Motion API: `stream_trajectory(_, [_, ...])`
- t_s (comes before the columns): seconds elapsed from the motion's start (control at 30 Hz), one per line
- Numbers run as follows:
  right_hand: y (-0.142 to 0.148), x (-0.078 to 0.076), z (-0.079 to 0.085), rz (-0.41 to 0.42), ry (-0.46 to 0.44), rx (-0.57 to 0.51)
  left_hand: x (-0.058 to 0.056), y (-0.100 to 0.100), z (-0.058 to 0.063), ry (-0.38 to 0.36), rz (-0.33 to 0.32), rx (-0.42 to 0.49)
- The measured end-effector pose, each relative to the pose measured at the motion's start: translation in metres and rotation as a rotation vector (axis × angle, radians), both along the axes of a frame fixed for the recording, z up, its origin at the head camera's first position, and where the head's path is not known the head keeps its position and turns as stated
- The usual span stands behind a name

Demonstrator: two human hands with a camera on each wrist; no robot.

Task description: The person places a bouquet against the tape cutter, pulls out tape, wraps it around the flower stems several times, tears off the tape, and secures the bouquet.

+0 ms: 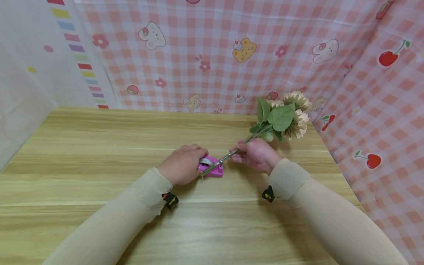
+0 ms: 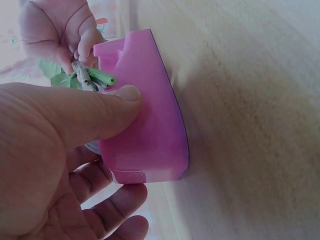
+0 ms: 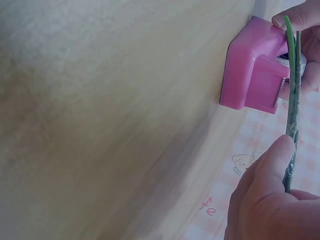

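My left hand (image 1: 183, 165) grips a pink tape dispenser (image 1: 217, 171) on the wooden table, thumb along one side and fingers round its end in the left wrist view. A roll of tape (image 1: 206, 161) sits in the dispenser, and its toothed cutting edge (image 3: 279, 93) shows in the right wrist view. With my right hand (image 1: 257, 154) I pinch the thin stems (image 1: 228, 156) of a bunch of cream flowers (image 1: 297, 100) with green leaves (image 1: 281, 117). Shiny wrapping covers part of the stems. Their cut ends (image 2: 102, 77) lie over the dispenser, close to the left thumb.
The wood-grain table (image 1: 99, 147) reaches back to a pink checked cloth (image 1: 179, 55) with cartoon prints. Another checked cloth (image 1: 374, 121) with cherries hangs along the right side. A whitish cloth (image 1: 26, 55) borders the left. The flower heads lean towards the back right corner.
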State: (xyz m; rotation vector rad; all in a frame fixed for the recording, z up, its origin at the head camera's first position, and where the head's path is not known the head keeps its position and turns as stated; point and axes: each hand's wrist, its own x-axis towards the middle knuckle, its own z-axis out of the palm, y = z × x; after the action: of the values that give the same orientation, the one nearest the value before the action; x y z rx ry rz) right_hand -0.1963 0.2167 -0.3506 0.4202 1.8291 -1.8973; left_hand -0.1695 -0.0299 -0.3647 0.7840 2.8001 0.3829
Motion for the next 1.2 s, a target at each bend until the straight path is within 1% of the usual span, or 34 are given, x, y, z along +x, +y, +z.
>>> stream_trajectory(0.1, [0.0009, 0.0010, 0.0000, -0.008, -0.001, 0.010, 0.0000, 0.0001, -0.0003, -0.004, -0.002, 0.003])
stream_trajectory(0.4, [0.0040, 0.0008, -0.0004, -0.017, 0.026, -0.019, -0.0001, 0.0003, 0.0002, -0.002, -0.002, 0.006])
stream_trajectory(0.77, [0.0050, -0.0015, -0.0044, -0.031, -0.013, -0.131, -0.0003, 0.0015, 0.0014, -0.006, -0.002, -0.002])
stream_trajectory(1.0, [0.0054, -0.0004, -0.0034, -0.056, -0.006, -0.147, -0.0003, 0.0019, 0.0018, -0.009, -0.001, -0.002])
stream_trajectory(1.2, [0.0063, 0.0003, -0.0068, -0.047, 0.025, -0.184, 0.0000, 0.0010, 0.0003, -0.009, 0.003, -0.001])
